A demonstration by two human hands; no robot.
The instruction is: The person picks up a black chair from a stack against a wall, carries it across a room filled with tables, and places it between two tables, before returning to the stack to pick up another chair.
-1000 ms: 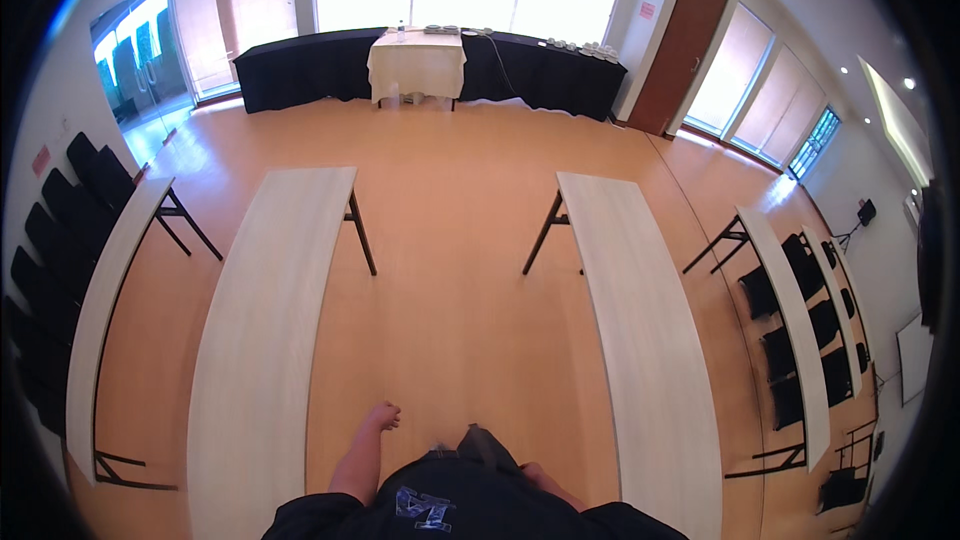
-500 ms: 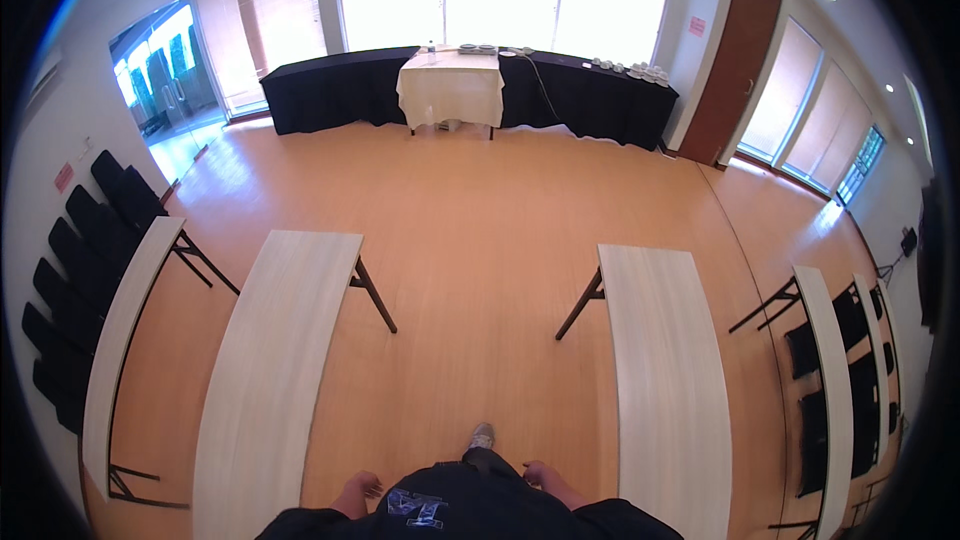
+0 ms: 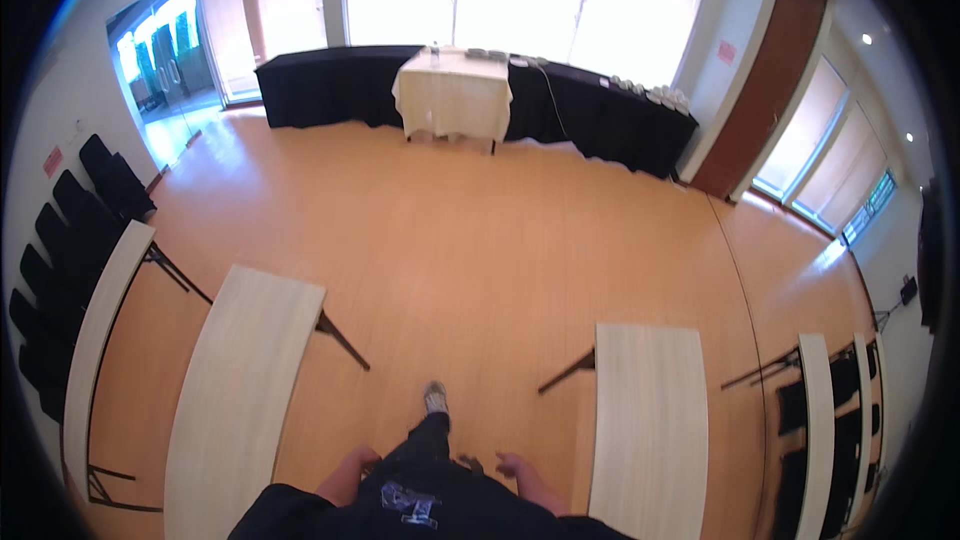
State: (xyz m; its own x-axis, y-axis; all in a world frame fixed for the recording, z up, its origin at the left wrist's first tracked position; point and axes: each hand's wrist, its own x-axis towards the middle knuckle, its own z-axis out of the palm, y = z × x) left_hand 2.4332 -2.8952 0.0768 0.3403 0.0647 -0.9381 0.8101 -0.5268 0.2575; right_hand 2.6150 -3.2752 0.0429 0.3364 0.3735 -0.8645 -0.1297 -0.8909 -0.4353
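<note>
My left hand point(image 3: 368, 457) hangs low beside my body, partly covered by my dark shirt point(image 3: 440, 500). It looks loosely open and holds nothing that I can see. On the other side, my right hand point(image 3: 512, 465) hangs with its fingers loosely apart and nothing in them. Neither hand touches a table. Nearest to the left one is a long pale wood-topped table point(image 3: 235, 390); a similar table point(image 3: 650, 420) stands to the right of my right hand. One foot in a grey shoe point(image 3: 435, 398) is stepped forward on the wooden floor point(image 3: 440, 240).
Dark folding legs point(image 3: 345, 342) jut from the tables into the aisle. Ahead are a white-clothed table point(image 3: 455, 100) and black-draped tables point(image 3: 335, 90) with stacked cups point(image 3: 665, 97). Black chairs point(image 3: 115, 180) line the left wall. More narrow tables point(image 3: 815, 420) stand right.
I have walked forward between the two long tables, and their far ends are nearer. A foot has swung ahead. The view has turned and tilted slightly. Both hands still hang low.
</note>
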